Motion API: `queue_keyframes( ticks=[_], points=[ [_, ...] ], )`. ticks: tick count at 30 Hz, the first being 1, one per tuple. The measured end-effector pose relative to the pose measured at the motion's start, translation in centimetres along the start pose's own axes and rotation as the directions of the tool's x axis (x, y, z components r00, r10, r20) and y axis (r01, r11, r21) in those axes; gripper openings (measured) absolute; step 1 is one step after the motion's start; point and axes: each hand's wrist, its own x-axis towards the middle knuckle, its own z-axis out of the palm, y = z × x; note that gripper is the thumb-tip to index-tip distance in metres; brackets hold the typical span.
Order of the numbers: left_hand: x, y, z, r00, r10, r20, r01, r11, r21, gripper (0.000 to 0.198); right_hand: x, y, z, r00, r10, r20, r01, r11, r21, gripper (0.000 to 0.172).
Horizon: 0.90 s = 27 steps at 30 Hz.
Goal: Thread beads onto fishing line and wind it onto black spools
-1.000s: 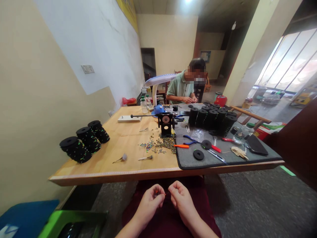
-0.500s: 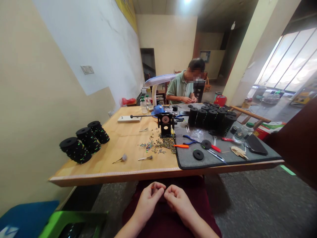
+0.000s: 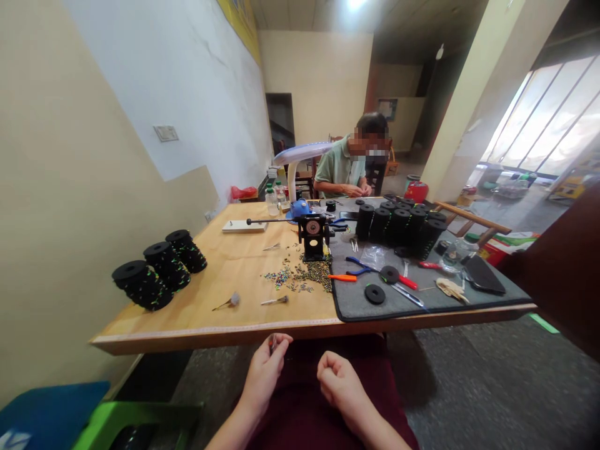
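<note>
Your left hand [image 3: 267, 369] pinched a small, dark piece with an orange-red part [image 3: 272, 344]; it sat between thumb and curled fingers, its exact shape too small to tell. Your right hand [image 3: 344, 384] stood apart to the right, fingers curled closed; whether anything lay inside could not be told. Both hands were below the near edge of the pale wooden table [image 3: 187, 309], above your dark maroon clothing [image 3: 304, 409]. On the table: small metallic pieces [image 3: 319, 272] scattered near a black metal crank device [image 3: 313, 237]; black foam spools [image 3: 162, 256] at left; a grey fabric mat [image 3: 349, 305] at right. Far side: a seated co-worker in a pale green shirt [image 3: 338, 167], head bowed.
</note>
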Motion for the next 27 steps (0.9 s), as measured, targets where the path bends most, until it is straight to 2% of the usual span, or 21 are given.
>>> queue_keyframes(
  ticks=[4, 7, 10, 16, 19, 23, 27],
  points=[
    [-0.5, -0.2, -0.2, 0.990, -0.102, 0.096, 0.094, 0.992, 0.084, 0.029, -0.3, -0.9, 0.1, 1.000, 0.018, -0.023, -0.016, 0.997, 0.073, 0.013],
    [-1.2, 0.1, 0.2, 0.953, -0.199, 0.229, 0.162, 0.972, 0.171, 0.023, -0.3, -1.0, 0.2, 0.999, 0.015, -0.033, -0.014, 0.999, 0.051, 0.021],
    [-1.6, 0.6, 0.7, 0.920, -0.243, 0.308, 0.204, 0.967, 0.154, 0.028, -0.1, -0.8, 0.2, 0.999, -0.009, -0.053, 0.008, 1.000, -0.008, 0.029],
    [-1.2, 1.3, 1.3, 0.947, -0.153, 0.283, 0.129, 0.986, 0.103, 0.038, -0.1, -0.3, -0.1, 0.997, -0.076, 0.001, 0.075, 0.993, -0.093, 0.032],
    [-1.0, 1.1, 1.2, 0.955, -0.132, 0.265, 0.105, 0.988, 0.113, 0.039, 0.1, -0.1, -0.3, 0.998, -0.060, 0.032, 0.063, 0.994, -0.095, 0.035],
    [-0.9, 1.1, 1.0, 0.971, -0.052, 0.232, 0.009, 0.984, 0.180, 0.036, 0.3, -0.7, -0.5, 0.999, -0.013, 0.049, 0.012, 1.000, 0.026, 0.046],
    [-1.0, 1.2, 1.2, 0.972, 0.081, 0.220, -0.145, 0.946, 0.291, 0.032, 0.4, -1.5, -0.3, 0.998, -0.060, 0.026, 0.057, 0.993, 0.101, 0.049]
  ],
)
